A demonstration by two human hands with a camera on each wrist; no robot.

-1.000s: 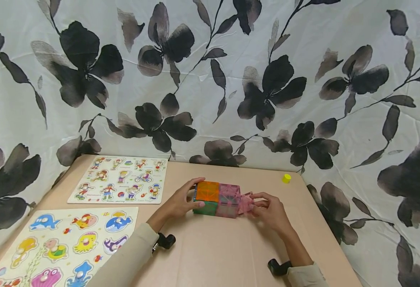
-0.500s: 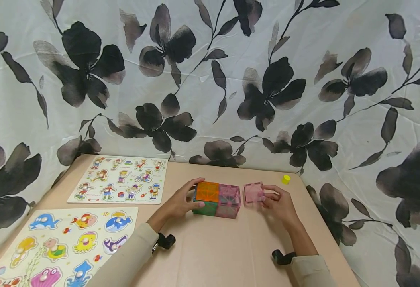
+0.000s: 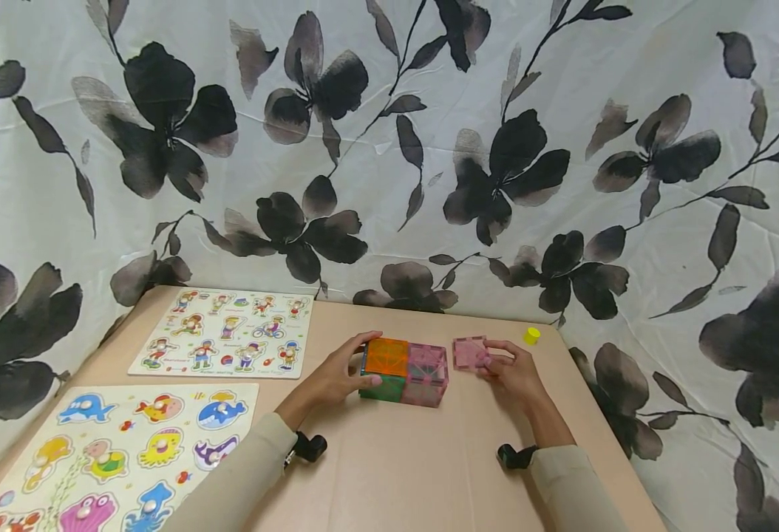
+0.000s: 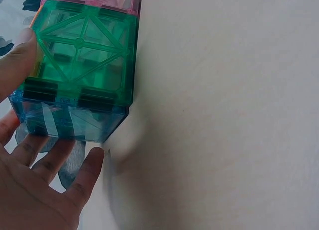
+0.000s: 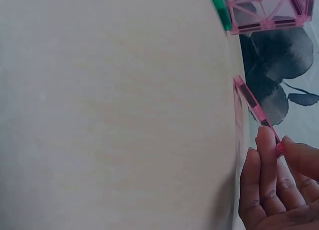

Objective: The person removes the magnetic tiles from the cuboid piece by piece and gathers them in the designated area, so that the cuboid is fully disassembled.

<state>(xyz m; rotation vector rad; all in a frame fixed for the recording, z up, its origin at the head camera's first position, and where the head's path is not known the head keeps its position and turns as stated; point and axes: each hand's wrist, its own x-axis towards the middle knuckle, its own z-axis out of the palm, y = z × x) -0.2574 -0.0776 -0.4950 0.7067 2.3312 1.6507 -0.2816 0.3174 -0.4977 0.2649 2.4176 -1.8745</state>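
Observation:
A box of see-through magnetic tiles stands on the table, with an orange tile [image 3: 386, 357], a green tile [image 4: 82, 45] and pink tiles [image 3: 427, 363] at its right end. My left hand [image 3: 335, 374] grips its left end, the thumb at the orange and green edge. Fingers of that hand touch the blue end tile [image 4: 75, 120] in the left wrist view. To the right of the box, my right hand [image 3: 512, 373] pinches a loose pink square tile [image 3: 470, 353] between thumb and fingers. In the right wrist view this tile is tilted, seen edge-on, apart from the box.
Two picture puzzle boards lie at the left, one with children [image 3: 226, 332] and one with sea animals [image 3: 123, 443]. A small yellow cylinder [image 3: 532, 336] sits near the table's [image 3: 416, 465] back right corner. Behind hangs a floral cloth [image 3: 389, 148].
The right hand has drawn the loose pink tile rightward, away from the box's pink end, and turned it to face the head view. The left hand stays on the box.

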